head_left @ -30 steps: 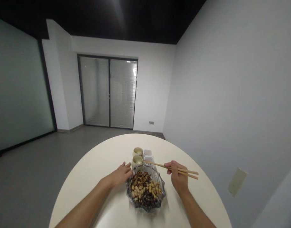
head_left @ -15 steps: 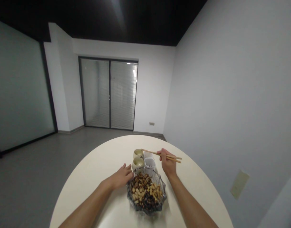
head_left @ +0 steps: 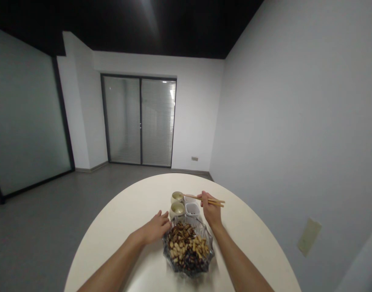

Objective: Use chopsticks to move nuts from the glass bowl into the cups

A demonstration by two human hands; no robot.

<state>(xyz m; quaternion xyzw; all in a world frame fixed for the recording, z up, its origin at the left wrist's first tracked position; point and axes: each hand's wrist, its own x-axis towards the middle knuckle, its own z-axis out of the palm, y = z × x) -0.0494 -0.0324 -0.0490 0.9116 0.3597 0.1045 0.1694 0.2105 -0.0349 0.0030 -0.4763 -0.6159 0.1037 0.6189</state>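
My right hand [head_left: 210, 209] grips a pair of wooden chopsticks [head_left: 216, 201]. Their tips reach left to the far greenish cup [head_left: 177, 197]; whether they pinch anything is too small to tell. A near greenish cup [head_left: 176, 209] stands in front of it. Beside the cups are two small white containers, the near one [head_left: 192, 209] with a few dark bits inside, the far one [head_left: 190, 199] partly behind the chopsticks. My left hand [head_left: 157, 227] rests, fingers spread, at the left rim of a scalloped glass bowl [head_left: 210, 248]. In the bowl lie separate heaps of peanuts [head_left: 177, 250], brown seeds, yellowish snacks and dark pieces.
Everything stands on a round cream table [head_left: 128, 202]. A white wall [head_left: 280, 121] rises close on the right, with a pale plate [head_left: 309, 236] on it. Glass doors with blinds [head_left: 140, 121] are across the room.
My right hand has shifted slightly left, and the chopstick tips have dropped a little toward the far cup's opening. My left hand stays by the bowl.
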